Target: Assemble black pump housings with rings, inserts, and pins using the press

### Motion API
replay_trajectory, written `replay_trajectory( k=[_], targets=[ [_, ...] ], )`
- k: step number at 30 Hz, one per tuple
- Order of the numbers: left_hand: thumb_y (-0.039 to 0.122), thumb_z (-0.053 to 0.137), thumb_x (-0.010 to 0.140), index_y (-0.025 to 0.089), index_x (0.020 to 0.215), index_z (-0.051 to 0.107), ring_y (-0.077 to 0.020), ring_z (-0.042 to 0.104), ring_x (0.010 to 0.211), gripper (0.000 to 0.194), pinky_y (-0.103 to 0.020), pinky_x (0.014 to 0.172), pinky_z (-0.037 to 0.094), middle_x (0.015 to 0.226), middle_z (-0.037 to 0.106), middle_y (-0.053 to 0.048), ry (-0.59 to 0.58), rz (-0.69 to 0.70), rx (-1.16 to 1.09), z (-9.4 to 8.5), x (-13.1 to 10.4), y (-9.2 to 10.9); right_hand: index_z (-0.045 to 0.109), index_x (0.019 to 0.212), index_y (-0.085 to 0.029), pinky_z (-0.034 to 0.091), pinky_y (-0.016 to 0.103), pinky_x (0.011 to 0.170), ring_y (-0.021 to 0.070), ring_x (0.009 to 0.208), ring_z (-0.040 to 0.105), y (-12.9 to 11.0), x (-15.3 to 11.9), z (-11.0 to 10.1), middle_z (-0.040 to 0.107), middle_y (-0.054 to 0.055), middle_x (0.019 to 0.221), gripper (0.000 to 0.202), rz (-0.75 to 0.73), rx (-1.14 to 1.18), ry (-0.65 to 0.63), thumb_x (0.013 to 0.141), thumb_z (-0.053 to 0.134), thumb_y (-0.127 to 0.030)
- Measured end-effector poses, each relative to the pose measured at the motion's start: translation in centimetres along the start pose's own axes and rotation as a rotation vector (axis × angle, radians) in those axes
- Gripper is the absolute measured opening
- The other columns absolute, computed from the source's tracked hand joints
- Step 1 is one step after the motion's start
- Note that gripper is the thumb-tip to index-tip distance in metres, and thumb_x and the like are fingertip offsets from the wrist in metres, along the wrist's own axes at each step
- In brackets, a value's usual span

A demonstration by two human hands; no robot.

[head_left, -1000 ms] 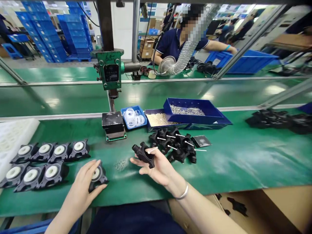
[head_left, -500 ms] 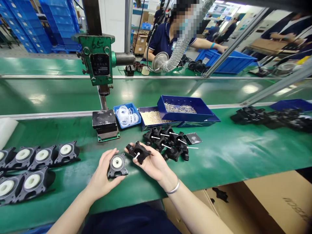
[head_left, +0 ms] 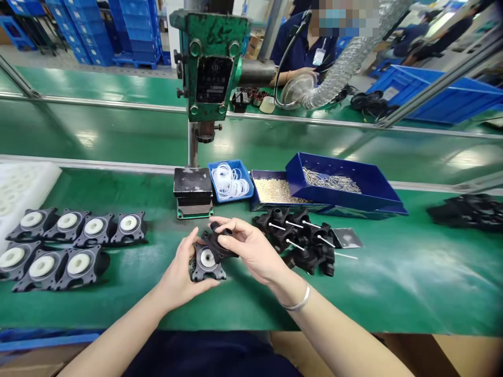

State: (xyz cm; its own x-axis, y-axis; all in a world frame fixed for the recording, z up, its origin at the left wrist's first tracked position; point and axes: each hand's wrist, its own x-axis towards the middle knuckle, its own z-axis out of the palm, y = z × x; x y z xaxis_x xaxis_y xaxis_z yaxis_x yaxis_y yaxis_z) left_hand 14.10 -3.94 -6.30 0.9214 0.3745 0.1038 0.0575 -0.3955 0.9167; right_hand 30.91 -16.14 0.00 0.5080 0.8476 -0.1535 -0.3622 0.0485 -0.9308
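My left hand (head_left: 178,277) curls round a square black housing (head_left: 202,270) with a white and grey ring in its middle. In my right hand (head_left: 251,248) is a black plastic pump cover (head_left: 217,242), pinched between thumb and fingers and tilted over the housing's upper right. It hides part of the ring; whether the two parts touch I cannot tell. To the right lies a heap of similar black covers (head_left: 281,243), several with thin white shafts sticking out. On the left, more black housings with white rings (head_left: 94,226) lie in two rows.
A green press (head_left: 212,68) stands over a black block (head_left: 192,186). Behind the heap are a blue tray of white rings (head_left: 230,180), a bin of cream pieces (head_left: 275,191) and a blue bin of metal pins (head_left: 334,180). A co-worker (head_left: 298,47) sits across the line.
My right hand has turned the cover over, from palm-up to a grip from above, and brought it onto the housing's edge. Another housing now shows in the front row; the view has shifted left.
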Motion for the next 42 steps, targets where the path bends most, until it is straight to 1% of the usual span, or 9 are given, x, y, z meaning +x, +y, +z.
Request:
replay_trajectory(
  k=[2,5,10,14,18,24,30,35,42],
  targets=[
    [0.034,0.084,0.075,0.03,0.158,0.009,-0.0345,0.055,0.129,0.112,-0.056,0.107,0.048,0.148,0.041,-0.018,0.01,0.004,0.008,0.1,-0.1,-0.2,0.07,0.086,-0.021,0.045,0.041,0.105,0.0237,0.121,0.059,0.5,0.2,0.4,0.063,0.008,0.128,0.026,-0.02,-0.062,0.013,0.073,0.086,-0.038],
    [0.034,0.084,0.075,0.03,0.158,0.008,-0.0359,0.053,0.132,0.112,-0.057,0.107,0.048,0.149,0.041,-0.019,0.0,0.013,0.01,0.2,-0.1,-0.3,0.07,0.087,-0.021,0.043,0.043,0.108,0.0245,0.121,0.058,1.0,0.2,0.7,0.061,0.009,0.122,0.026,-0.127,-0.231,0.033,0.075,0.085,-0.038],
    [0.033,0.083,0.075,0.033,0.157,0.007,-0.0351,0.054,0.129,0.112,-0.059,0.106,0.048,0.141,0.045,-0.015,-0.003,0.041,0.024,0.1,0.0,-0.1,0.067,0.092,-0.024,0.043,0.046,0.107,0.0269,0.125,0.052,1.4,-1.0,1.3,0.055,0.01,0.124,0.021,-0.345,-0.614,-0.002,0.081,0.08,-0.037],
    [0.031,0.082,0.077,0.034,0.157,0.008,-0.0323,0.058,0.122,0.109,-0.056,0.101,0.053,0.132,0.044,-0.013,-0.003,0.053,-0.023,0.2,-0.1,0.1,0.064,0.096,-0.024,0.045,0.046,0.103,0.0273,0.121,0.051,3.0,-1.7,1.5,0.049,0.011,0.123,0.02,-0.41,-0.79,-0.02,0.085,0.077,-0.036],
    [0.029,0.084,0.074,0.035,0.156,0.01,-0.0318,0.058,0.122,0.111,-0.054,0.102,0.054,0.133,0.04,-0.013,-0.004,0.036,-0.075,0.3,-0.2,0.0,0.062,0.096,-0.024,0.045,0.047,0.102,0.0273,0.12,0.051,4.2,-1.9,1.2,0.048,0.011,0.123,0.02,-0.405,-0.815,-0.006,0.087,0.075,-0.037],
    [0.025,0.085,0.073,0.038,0.156,0.008,-0.0301,0.057,0.123,0.115,-0.054,0.105,0.053,0.137,0.032,-0.013,-0.01,0.031,-0.113,0.4,-0.3,-0.1,0.063,0.097,-0.024,0.048,0.048,0.099,0.0277,0.118,0.052,4.2,-1.7,0.7,0.049,0.011,0.123,0.019,-0.409,-0.819,-0.047,0.087,0.073,-0.038],
    [0.022,0.086,0.072,0.037,0.156,0.006,-0.0304,0.057,0.121,0.117,-0.056,0.101,0.055,0.135,0.033,-0.013,-0.014,0.055,-0.084,0.3,-0.3,-0.1,0.062,0.094,-0.024,0.048,0.047,0.098,0.0277,0.117,0.055,4.0,-1.0,0.3,0.054,0.011,0.119,0.021,-0.41,-0.786,-0.122,0.087,0.073,-0.041],
    [0.022,0.084,0.073,0.038,0.155,0.005,-0.0319,0.054,0.124,0.115,-0.054,0.101,0.056,0.134,0.032,-0.013,-0.019,0.065,-0.062,0.2,-0.2,0.1,0.06,0.094,-0.024,0.047,0.044,0.097,0.0253,0.114,0.057,3.8,-0.6,0.2,0.059,0.009,0.116,0.019,-0.421,-0.736,-0.212,0.089,0.072,-0.038],
    [0.023,0.083,0.074,0.038,0.155,0.004,-0.03,0.055,0.122,0.114,-0.052,0.098,0.056,0.136,0.03,-0.013,-0.014,0.106,-0.055,0.3,-0.2,-0.3,0.058,0.094,-0.025,0.044,0.045,0.1,0.0254,0.118,0.055,3.8,-0.6,0.2,0.06,0.008,0.12,0.02,-0.425,-0.726,-0.215,0.088,0.073,-0.037]
  ],
)
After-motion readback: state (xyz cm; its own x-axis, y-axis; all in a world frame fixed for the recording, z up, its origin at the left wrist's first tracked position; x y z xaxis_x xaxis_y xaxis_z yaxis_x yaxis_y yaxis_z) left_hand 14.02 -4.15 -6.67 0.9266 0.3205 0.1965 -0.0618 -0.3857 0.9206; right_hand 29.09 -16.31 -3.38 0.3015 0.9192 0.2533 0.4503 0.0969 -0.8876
